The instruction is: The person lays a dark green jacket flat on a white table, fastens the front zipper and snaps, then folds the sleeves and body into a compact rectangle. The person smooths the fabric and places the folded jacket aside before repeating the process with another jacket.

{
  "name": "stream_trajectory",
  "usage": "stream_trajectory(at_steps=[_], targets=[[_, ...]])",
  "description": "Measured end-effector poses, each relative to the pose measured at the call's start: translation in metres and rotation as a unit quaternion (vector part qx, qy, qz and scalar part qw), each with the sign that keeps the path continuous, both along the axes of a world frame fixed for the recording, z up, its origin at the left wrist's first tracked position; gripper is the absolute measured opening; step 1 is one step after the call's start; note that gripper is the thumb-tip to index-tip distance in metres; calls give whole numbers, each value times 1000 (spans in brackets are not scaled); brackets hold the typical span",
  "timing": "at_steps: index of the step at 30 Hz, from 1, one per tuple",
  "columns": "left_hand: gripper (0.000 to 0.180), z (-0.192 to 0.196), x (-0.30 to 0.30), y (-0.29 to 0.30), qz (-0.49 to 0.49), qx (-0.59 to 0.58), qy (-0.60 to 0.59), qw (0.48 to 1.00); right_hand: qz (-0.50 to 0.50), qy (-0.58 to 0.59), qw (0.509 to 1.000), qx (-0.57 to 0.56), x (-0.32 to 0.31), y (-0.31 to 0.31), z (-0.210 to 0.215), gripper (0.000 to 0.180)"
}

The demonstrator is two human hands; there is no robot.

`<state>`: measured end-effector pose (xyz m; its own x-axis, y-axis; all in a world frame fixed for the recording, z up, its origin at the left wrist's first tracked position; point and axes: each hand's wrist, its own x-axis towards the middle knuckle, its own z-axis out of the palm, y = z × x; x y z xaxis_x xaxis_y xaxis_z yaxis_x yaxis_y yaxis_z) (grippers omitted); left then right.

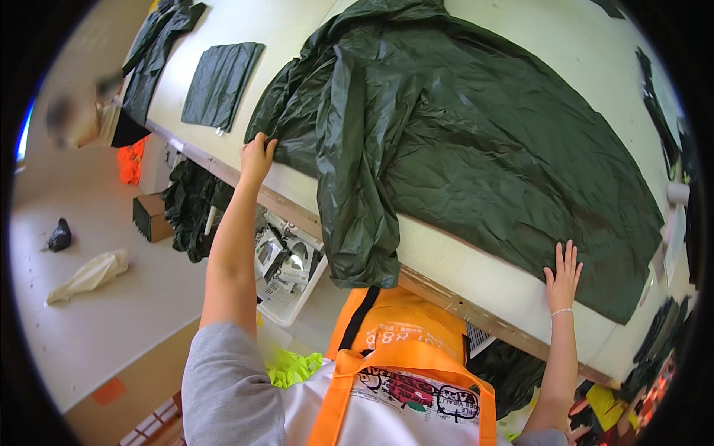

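A large dark green garment of thin shiny fabric, like a raincoat, lies spread over the white table. One sleeve crosses it and hangs over the table's near edge. My left hand pinches the garment's left edge near the table edge, its fingers closed. On the lower right part of the garment my right hand lies flat, fingers spread. A folded dark green piece rests on the table to the left of the garment.
Another person stands at the far left by more dark green fabric. Below the table are a white bin of packaged items, a cardboard box and dark fabric. Dark pieces lie along the right edge.
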<state>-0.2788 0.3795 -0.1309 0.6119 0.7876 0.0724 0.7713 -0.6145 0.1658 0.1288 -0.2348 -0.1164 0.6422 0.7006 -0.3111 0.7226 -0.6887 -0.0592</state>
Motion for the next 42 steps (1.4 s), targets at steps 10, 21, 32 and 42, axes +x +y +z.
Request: stream_trajectory(at_steps=[10, 21, 32, 42], targets=[[19, -10, -28, 4, -61, -45, -63, 995, -100, 248, 918, 293, -173, 108, 44, 34], [16, -13, -26, -10, -31, 51, -44, 997, -263, 486, 815, 173, -143, 124, 64, 50], [36, 55, 31, -39, -74, 91, -118, 986, -242, -305, 865, 316, 61, 38, 58, 63], [65, 10, 235, -182, -238, -12, 72, 968, -365, -42, 826, 428, 39, 0, 65, 42]])
